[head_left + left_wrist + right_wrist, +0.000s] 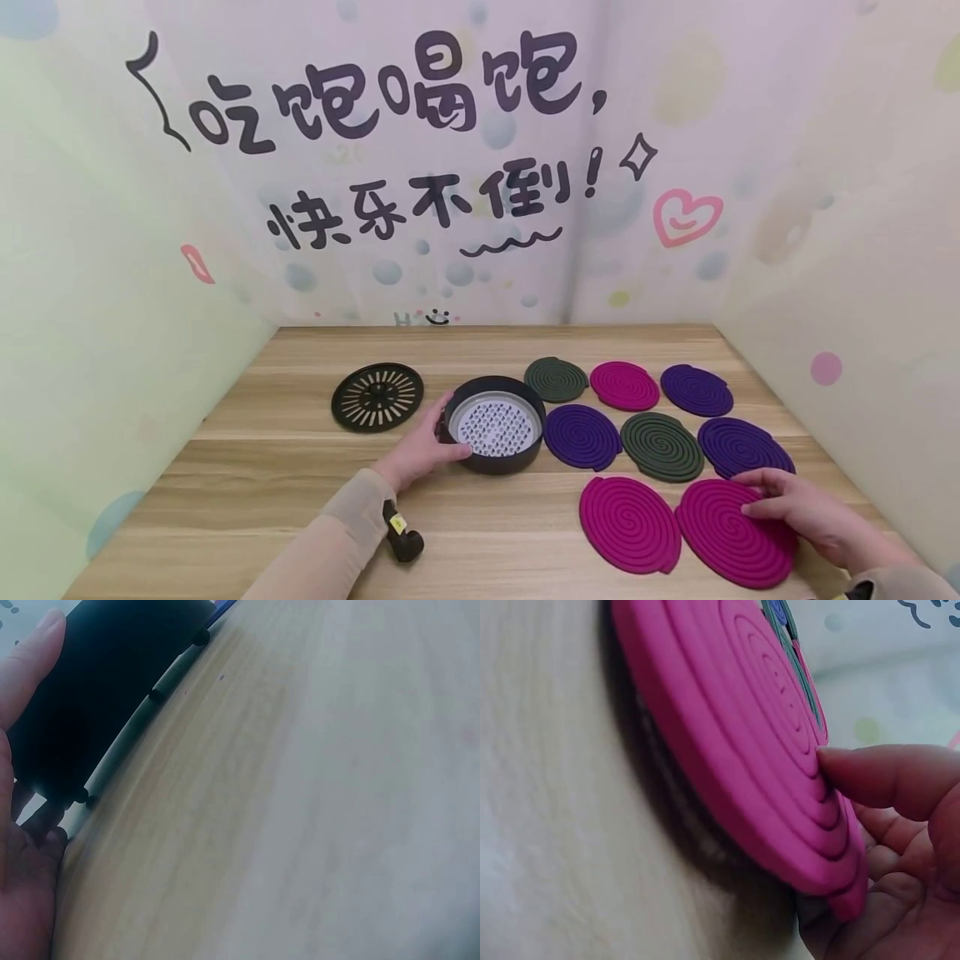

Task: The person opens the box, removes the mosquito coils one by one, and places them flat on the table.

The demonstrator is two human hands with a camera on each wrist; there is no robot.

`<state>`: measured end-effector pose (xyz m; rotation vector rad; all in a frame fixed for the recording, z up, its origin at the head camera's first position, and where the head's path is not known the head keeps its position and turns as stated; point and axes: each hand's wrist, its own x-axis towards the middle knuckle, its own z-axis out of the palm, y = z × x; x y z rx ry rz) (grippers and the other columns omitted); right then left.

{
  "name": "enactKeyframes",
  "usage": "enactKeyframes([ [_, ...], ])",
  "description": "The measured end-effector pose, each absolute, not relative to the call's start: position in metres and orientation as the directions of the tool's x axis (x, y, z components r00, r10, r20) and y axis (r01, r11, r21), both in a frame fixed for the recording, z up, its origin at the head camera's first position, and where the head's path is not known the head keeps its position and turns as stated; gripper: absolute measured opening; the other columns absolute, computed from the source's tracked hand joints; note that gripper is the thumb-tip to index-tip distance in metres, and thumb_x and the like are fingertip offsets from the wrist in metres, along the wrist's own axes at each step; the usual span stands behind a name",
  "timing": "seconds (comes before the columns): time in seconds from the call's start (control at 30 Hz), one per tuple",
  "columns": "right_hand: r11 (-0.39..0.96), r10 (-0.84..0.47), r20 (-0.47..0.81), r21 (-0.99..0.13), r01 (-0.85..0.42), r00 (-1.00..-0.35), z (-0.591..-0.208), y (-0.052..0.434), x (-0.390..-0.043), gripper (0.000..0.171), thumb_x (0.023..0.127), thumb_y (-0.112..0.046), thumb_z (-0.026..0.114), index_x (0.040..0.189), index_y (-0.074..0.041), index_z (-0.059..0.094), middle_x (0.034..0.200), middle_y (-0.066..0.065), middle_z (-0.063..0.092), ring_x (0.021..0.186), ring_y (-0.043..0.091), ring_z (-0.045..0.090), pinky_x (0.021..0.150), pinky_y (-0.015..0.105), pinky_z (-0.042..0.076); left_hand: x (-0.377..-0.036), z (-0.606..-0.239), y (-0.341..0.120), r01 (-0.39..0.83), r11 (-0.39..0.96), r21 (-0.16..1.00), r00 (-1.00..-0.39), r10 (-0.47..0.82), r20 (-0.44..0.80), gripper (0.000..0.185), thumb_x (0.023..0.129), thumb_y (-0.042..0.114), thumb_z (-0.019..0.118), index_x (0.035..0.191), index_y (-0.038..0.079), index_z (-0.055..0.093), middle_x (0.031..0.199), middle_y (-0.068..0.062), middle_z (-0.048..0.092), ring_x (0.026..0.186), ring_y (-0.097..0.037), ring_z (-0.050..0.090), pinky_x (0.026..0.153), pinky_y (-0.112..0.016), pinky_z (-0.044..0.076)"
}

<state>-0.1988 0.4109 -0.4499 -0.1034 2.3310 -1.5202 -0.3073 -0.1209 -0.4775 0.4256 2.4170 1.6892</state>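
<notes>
My left hand (422,446) holds a round black mosquito coil holder (497,465) by its left side, thumb at the rim and fingers around the wall. Inside the holder lie a grey ring and a pale patterned base. In the left wrist view, small feet show under its dark wall (105,682). At the front right, my right hand (813,515) pinches the edge of a pink spiral mosquito coil (723,537), thumb on top and fingers underneath. The right wrist view shows this coil (727,742) tilted, with a shadow beneath its edge.
A black slotted lid (377,393) lies left of the holder. Several coils are laid out on the right of the wooden table (247,500): another pink coil (630,525), a green one (662,447), a purple one (582,437) and more behind. Printed walls enclose the table.
</notes>
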Motion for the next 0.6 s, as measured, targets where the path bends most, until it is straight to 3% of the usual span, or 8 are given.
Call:
enactKeyframes([
  [0.13,0.534,-0.187,-0.247,-0.838,0.112,-0.951,-0.446,0.407,-0.196,0.051,0.090,-0.007,0.063,0.125,0.022,0.039,0.105,0.007,0.061,0.087,0.008,0.054,0.072,0.024,0.045,-0.307,-0.477,-0.121,0.142,0.317,0.938,-0.945,0.324,0.034,0.104,0.073,0.024,0.084,0.154,0.017,0.019,0.155,-0.017,0.023,0.141,-0.032,0.024,0.113,-0.050,0.018],
  [0.6,0.697,-0.073,-0.207,-0.711,0.099,-0.976,-0.441,0.399,-0.191,0.046,0.086,-0.009,0.069,0.120,0.016,0.050,0.110,0.018,0.062,0.089,0.007,0.053,0.071,0.020,0.045,-0.307,-0.477,-0.121,0.153,0.317,0.936,-0.944,0.327,0.044,0.104,0.073,0.025,0.084,0.154,0.016,0.019,0.154,-0.017,0.024,0.138,-0.032,0.028,0.113,-0.050,0.020],
])
